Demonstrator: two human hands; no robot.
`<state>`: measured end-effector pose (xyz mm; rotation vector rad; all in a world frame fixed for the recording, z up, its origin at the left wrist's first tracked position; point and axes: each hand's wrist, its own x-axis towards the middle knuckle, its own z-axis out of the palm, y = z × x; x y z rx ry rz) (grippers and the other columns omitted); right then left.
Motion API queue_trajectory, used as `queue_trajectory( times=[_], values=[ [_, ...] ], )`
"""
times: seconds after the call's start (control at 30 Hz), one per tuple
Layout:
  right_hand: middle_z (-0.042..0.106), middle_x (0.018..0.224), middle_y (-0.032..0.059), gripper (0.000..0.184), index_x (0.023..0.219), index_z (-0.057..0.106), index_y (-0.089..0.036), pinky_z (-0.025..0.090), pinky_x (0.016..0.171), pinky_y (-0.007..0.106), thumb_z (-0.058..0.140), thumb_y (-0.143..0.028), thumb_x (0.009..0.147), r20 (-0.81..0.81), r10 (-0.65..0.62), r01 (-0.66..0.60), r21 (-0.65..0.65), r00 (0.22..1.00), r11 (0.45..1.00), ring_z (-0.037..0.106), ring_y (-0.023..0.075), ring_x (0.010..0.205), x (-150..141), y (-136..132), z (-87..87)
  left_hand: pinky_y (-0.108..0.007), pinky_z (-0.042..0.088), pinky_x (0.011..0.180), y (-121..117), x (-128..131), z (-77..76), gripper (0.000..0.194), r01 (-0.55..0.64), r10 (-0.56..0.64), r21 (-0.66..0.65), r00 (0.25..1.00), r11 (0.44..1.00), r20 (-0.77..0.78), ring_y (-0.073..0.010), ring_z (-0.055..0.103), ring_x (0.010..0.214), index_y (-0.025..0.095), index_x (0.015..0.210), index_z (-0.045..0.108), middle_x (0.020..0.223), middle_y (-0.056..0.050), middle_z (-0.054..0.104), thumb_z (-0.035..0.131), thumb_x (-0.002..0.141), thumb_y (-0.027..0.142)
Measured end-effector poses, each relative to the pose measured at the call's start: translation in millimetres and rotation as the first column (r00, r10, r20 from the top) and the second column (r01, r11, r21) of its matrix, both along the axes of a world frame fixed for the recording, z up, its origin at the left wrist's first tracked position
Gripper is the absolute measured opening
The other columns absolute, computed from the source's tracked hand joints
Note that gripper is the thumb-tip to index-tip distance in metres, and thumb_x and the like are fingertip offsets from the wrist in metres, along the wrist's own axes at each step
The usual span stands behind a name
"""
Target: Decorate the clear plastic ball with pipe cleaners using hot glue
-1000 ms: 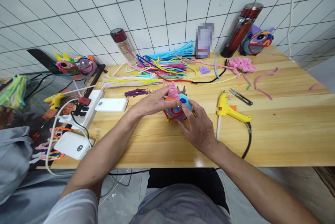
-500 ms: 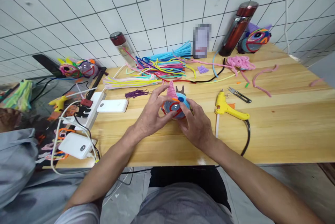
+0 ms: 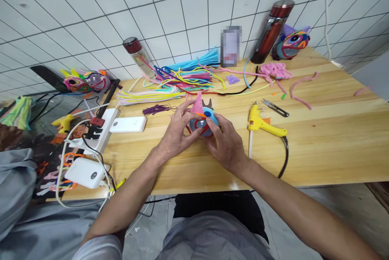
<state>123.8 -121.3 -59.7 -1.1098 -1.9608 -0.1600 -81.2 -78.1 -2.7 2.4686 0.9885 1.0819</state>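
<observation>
Between my two hands sits a round, clear ornament (image 3: 206, 129) trimmed with red, orange and light blue pipe cleaners, with a pink cone-shaped ear (image 3: 197, 104) on top and a dark blue disc (image 3: 208, 114) at its upper front. My left hand (image 3: 179, 132) is curled round its left side, thumb low on the front and fingers near the ear. My right hand (image 3: 226, 140) grips the right side, its index finger by the blue disc. Fingertips behind the ornament are partly hidden. To the right lies a yellow hot glue gun (image 3: 265, 124) with a white glue stick.
Bundled pipe cleaners (image 3: 185, 75), a glass bottle (image 3: 138, 55), a red thermos (image 3: 272, 31) and a finished ornament (image 3: 291, 45) line the wall. Thread snips (image 3: 276, 108) lie behind the glue gun. Power banks (image 3: 128, 124) and a power strip (image 3: 105, 130) are left, near a co-worker's sleeve (image 3: 16, 187).
My left hand has drawn back from over the ornament's front to its left side, uncovering the red trim. My right hand keeps its hold. The view has shifted slightly.
</observation>
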Motion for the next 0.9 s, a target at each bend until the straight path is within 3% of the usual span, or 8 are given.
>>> queue_trajectory(
  times=[0.33, 0.6, 0.9],
  values=[
    [0.064, 0.149, 0.0238, 0.086, 0.172, 0.021, -0.018, 0.063, 0.109, 0.059, 0.07, -0.028, 0.102, -0.183, 0.073, -0.07, 0.022, 0.98, 0.997, 0.064, 0.0368, 0.14, -0.9, 0.1, 2.7, -0.057, 0.049, 0.123, -0.7, -1.5, 2.3, 0.024, -0.031, 0.031, -0.044, 0.999, 0.999, -0.023, -0.0326, 0.048, 0.157, 0.026, 0.121, 0.067, 0.164, -0.015, 0.051, 0.073, 0.098, 0.027],
    [0.061, 0.151, 0.0269, 0.062, 0.161, 0.042, -0.017, 0.062, 0.109, 0.059, 0.065, -0.029, 0.105, -0.064, 0.042, -0.043, -0.019, 0.997, 0.999, 0.064, 0.0389, 0.139, 1.0, -2.3, 4.5, -0.057, 0.048, 0.124, -2.6, -1.0, 3.5, 0.023, -0.042, 0.04, -0.043, 0.998, 0.998, -0.043, -0.031, 0.049, 0.156, 0.027, 0.123, 0.067, 0.163, -0.015, 0.052, 0.072, 0.1, 0.032],
    [0.059, 0.155, 0.0246, 0.065, 0.166, 0.038, -0.019, 0.059, 0.114, 0.059, 0.062, -0.029, 0.107, -0.112, 0.054, -0.06, -0.05, 0.992, 0.997, 0.061, 0.037, 0.145, 1.1, -3.8, 2.4, -0.057, 0.048, 0.124, -3.2, 0.0, 2.0, 0.024, -0.043, 0.041, -0.038, 0.998, 0.998, -0.04, -0.0309, 0.051, 0.154, 0.028, 0.124, 0.066, 0.164, -0.013, 0.052, 0.072, 0.1, 0.031]
  ],
)
